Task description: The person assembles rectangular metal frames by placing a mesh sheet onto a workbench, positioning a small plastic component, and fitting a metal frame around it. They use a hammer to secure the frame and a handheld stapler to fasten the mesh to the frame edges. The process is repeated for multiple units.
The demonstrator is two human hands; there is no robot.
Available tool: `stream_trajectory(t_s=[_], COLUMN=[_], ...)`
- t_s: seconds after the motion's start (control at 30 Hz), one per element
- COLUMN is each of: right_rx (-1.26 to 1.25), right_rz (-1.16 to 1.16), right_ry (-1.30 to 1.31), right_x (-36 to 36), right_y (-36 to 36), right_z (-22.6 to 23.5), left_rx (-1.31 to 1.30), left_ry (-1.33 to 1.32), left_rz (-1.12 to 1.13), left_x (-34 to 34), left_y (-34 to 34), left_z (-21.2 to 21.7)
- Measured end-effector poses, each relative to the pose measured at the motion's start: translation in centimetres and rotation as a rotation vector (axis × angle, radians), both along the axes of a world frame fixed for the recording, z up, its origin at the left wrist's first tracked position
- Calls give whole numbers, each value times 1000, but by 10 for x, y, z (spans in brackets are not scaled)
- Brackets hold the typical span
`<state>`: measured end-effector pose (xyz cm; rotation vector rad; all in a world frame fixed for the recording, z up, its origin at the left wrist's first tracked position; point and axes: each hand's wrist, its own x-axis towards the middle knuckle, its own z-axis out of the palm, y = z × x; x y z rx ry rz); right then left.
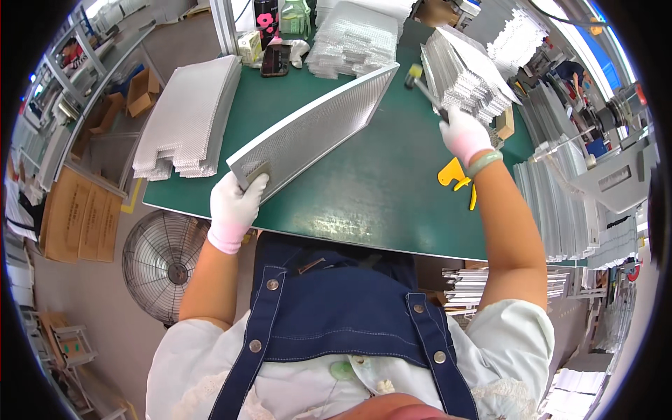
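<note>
My left hand, in a white glove, grips the lower left corner of a framed metal mesh panel. The panel is tilted up on its edge and slants away to the right above the green table. A small grey piece shows at my left thumb. My right hand, also gloved, is closed round the handle of a small mallet, its yellow-and-dark head slightly blurred and apart from the panel's far end. Near my right wrist, a yellow hand tool lies on the table.
Stacked mesh sheets lie on the left of the green table. More stacks and white-edged panels are at the back, beside a phone and a green bottle. A floor fan stands at the left.
</note>
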<state>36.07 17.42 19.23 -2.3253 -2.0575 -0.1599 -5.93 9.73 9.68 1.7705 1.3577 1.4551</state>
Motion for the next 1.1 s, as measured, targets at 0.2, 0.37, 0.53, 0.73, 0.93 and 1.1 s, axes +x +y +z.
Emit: stream_trajectory(t_s=[0.2, 0.37, 0.53, 0.73, 0.93, 1.1], right_rx=[-8, -59, -43, -193, 57, -127], right_rz=[-150, -43, -107, -66, 1, -28], right_ry=[204, 225, 314, 62, 188, 258], right_x=[37, 35, -21, -30, -9, 3], right_y=[-36, -58, -34, 13, -64, -153], right_z=[-48, -89, -73, -109, -92, -104], left_rx=[435, 177, 224, 306, 320, 365], left_ry=[538, 837, 839, 846, 816, 793], left_rz=[-481, -744, -671, -667, -770, -758], left_x=[55, 90, 91, 93, 97, 111], left_y=[-24, -48, -50, -44, -18, -7], left_z=[20, -46, -63, -69, -64, -63])
